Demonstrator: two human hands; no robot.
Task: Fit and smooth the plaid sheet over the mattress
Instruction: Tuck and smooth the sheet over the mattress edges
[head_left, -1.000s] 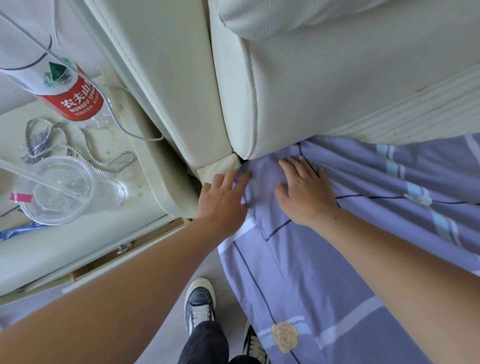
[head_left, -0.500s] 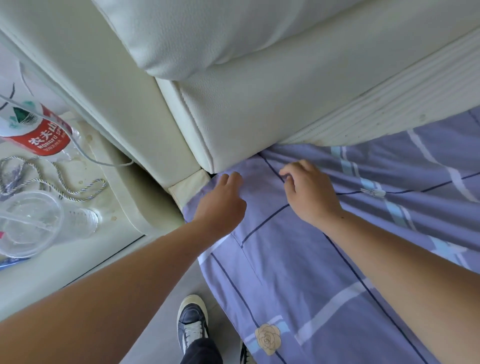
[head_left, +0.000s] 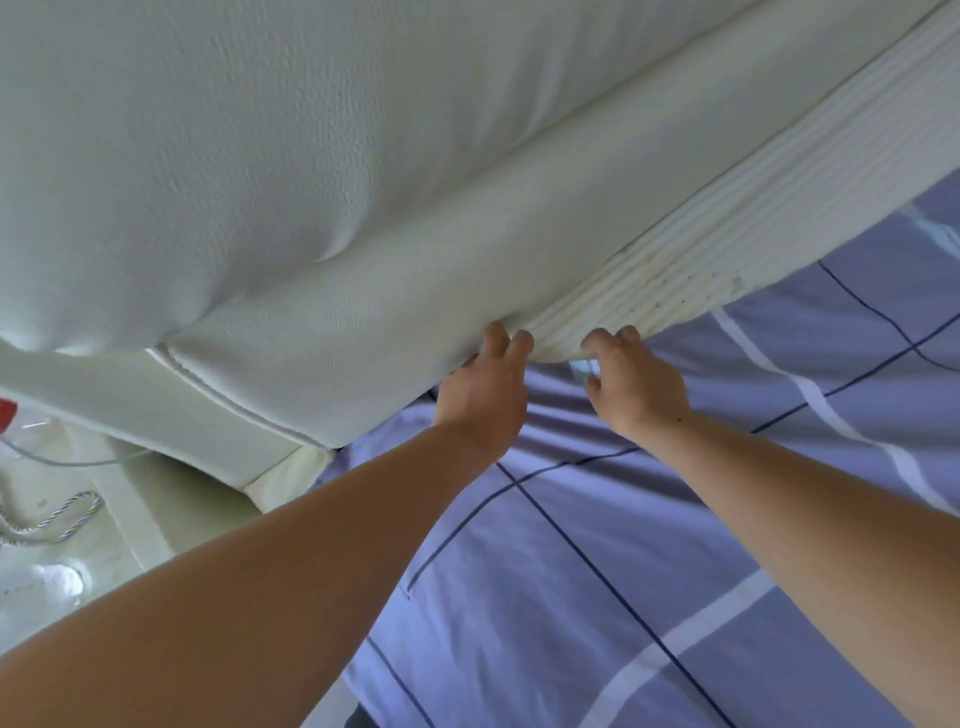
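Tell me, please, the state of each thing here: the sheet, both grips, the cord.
Plaid sheet: spread out, wrinkled near the headboard.
Left grip: fingers extended, pushing at the headboard's base.
Right grip: fingers curled at the sheet's edge; hold unclear.
Cord: lying loose on the nightstand.

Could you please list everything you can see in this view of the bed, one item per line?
plaid sheet: one, lilac with dark blue lines and white stripes, spread over the bed at lower right.
headboard: one, cream, padded, across the top, with a ribbed band along its lower right edge.
nightstand: one, cream, lower left beside the bed.
cord: one, silver-grey, twisted, on the nightstand.
clear plastic item: one, blurred, at the left edge, too unclear to identify.
left hand: one, fingers straight, tips where the sheet meets the headboard.
right hand: one, fingers curled on the sheet's top edge.
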